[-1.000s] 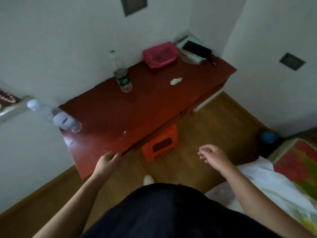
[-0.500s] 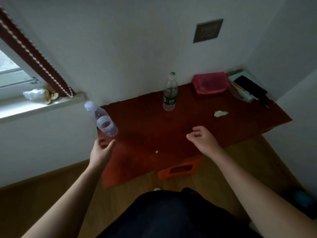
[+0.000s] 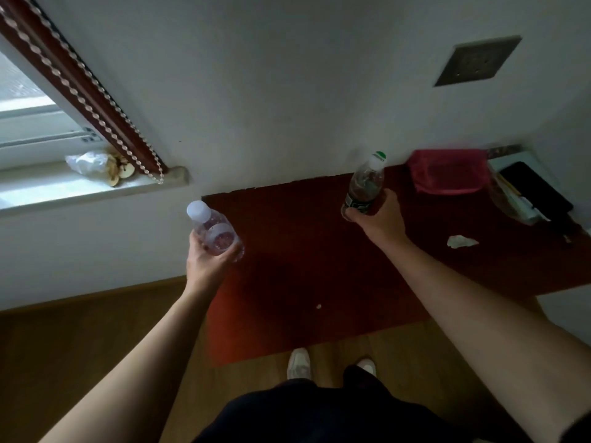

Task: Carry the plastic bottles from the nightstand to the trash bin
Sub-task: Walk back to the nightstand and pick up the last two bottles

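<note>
Hands first: the left hand (image 3: 204, 262) is wrapped around the lower body of a clear bottle with a white cap (image 3: 213, 233), fingers closed on it at the left edge of the red-brown nightstand (image 3: 319, 266). That bottle tilts, its cap pointing up and to the left, toward the wall. Whether its base touches the wood or sits just above it, I cannot tell.

The right hand (image 3: 379, 219) is clamped on a second bottle with a green-and-white cap (image 3: 366, 185), gripping it low, around a dark label. This one stands near the back of the nightstand, close to the wall, leaning a little to the right. The hand covers its base.

Both forearms stretch out well apart from each other, bare to the elbow.

Farther right on the nightstand lies a pink pouch (image 3: 449, 175) against the wall, and just beside it a pile with a black flat item (image 3: 534, 195) on top. A crumpled white scrap (image 3: 460, 242) rests on the wood in front of them, and a tiny pale crumb (image 3: 319, 306) sits nearer the front edge.

To the left, a windowsill (image 3: 96, 190) holds a crinkled plastic bag (image 3: 86, 161). A grey wall plate (image 3: 476, 60) is set above the nightstand. Below, white shoes (image 3: 299, 362) stand on the wooden floor (image 3: 80, 340).
</note>
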